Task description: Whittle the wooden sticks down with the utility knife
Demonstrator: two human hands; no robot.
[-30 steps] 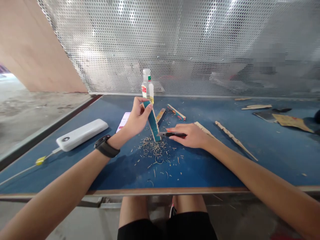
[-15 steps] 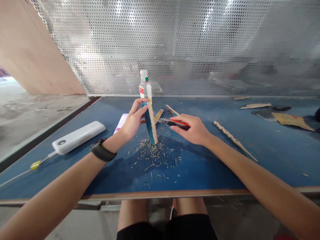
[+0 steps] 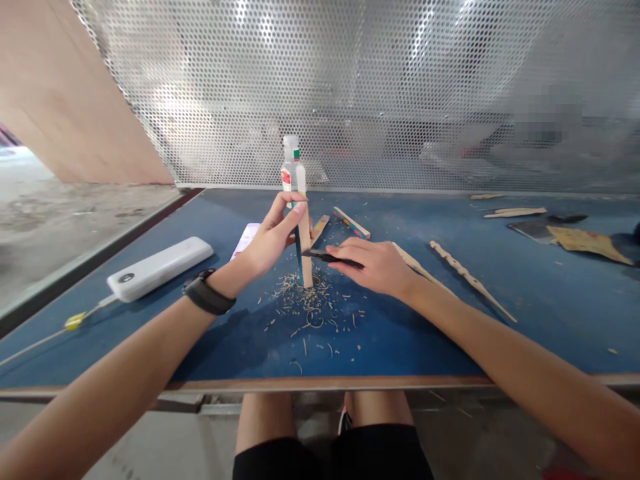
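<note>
My left hand [image 3: 278, 230] pinches the top of a wooden strip [image 3: 305, 233], which stands nearly upright with its lower end among the shavings. One face of the strip is blue, the other bare pale wood. In my right hand [image 3: 370, 263] is a utility knife [image 3: 340, 258], its blade against the bare wood around mid-height. Thin wood shavings [image 3: 307, 300] lie scattered about the foot of the strip. Behind the left hand stand a clear bottle [image 3: 288, 157] and a slimmer white bottle [image 3: 301, 177].
A white power bank [image 3: 160, 268] with a cable and a phone [image 3: 247, 239] lie to the left. Painted wood offcuts [image 3: 353, 223] are behind the knife. A carved stick [image 3: 473, 280] and sandpaper [image 3: 590, 243] lie to the right. Perforated metal sheet [image 3: 350, 93] borders the table's far side.
My right hand has brought the knife leftward, so its blade now meets the strip. The strip has turned, showing more bare wood and less blue, and stands a little straighter.
</note>
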